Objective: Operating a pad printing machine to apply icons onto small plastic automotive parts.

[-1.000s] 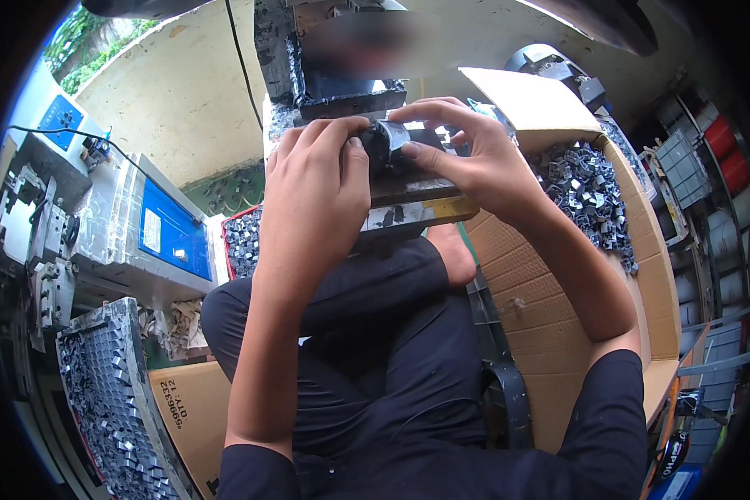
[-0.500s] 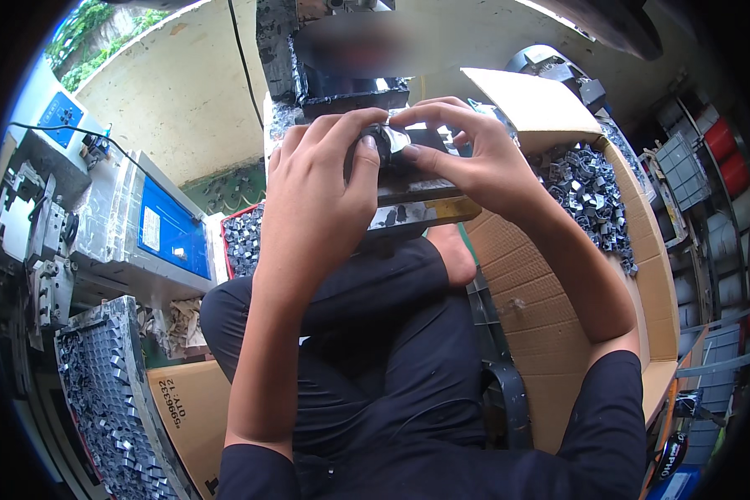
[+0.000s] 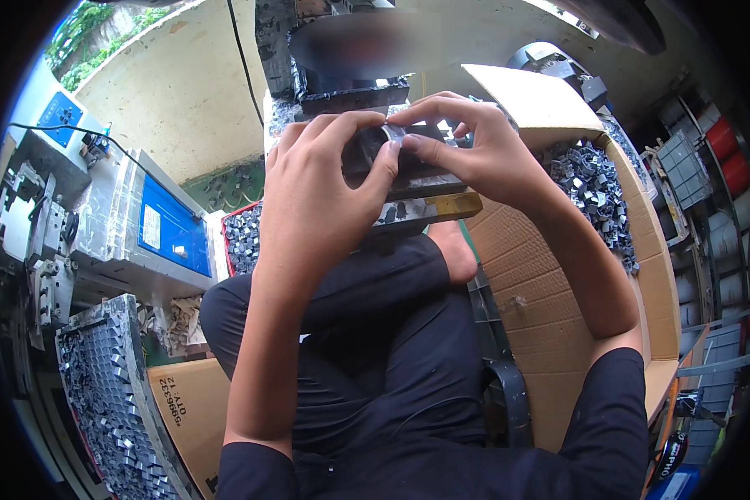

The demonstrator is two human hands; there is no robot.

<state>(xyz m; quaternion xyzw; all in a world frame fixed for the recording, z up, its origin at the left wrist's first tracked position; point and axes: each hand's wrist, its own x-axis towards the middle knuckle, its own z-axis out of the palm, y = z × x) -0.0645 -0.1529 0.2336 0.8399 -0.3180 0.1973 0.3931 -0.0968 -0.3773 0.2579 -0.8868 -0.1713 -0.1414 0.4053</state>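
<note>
The left hand (image 3: 321, 196) and the right hand (image 3: 475, 150) meet over a dark metal block (image 3: 417, 171) that sits on the small worktop (image 3: 442, 208) of a press-like machine just beyond the person's knees; the left hand lies with its palm down, fingers curled over the near left part of the block, its thumb stretched toward the right hand; the right hand arches over the block from the right, forefinger and thumb pinched narrow on a small grey metal piece (image 3: 389, 137) at the block's top, so that the fingertips of both hands are touching or very nearly so; how much of the piece each hand bears cannot be told, for the fingers hide most of it; the worktop's front edge shows a yellowish strip below the block.

To the right stands an open cardboard box (image 3: 558, 275), its far part heaped with small grey metal parts (image 3: 596, 192); to the left, near the left forearm, a red tray (image 3: 242, 237) holds more such parts; farther left is a blue-fronted metal cabinet (image 3: 171, 237), and low at the left a long rack (image 3: 100, 392) carries rows of the same small parts, with a second cardboard box (image 3: 183, 408) just beside it; the person sits in dark trousers, knees raised beneath the worktop.
</note>
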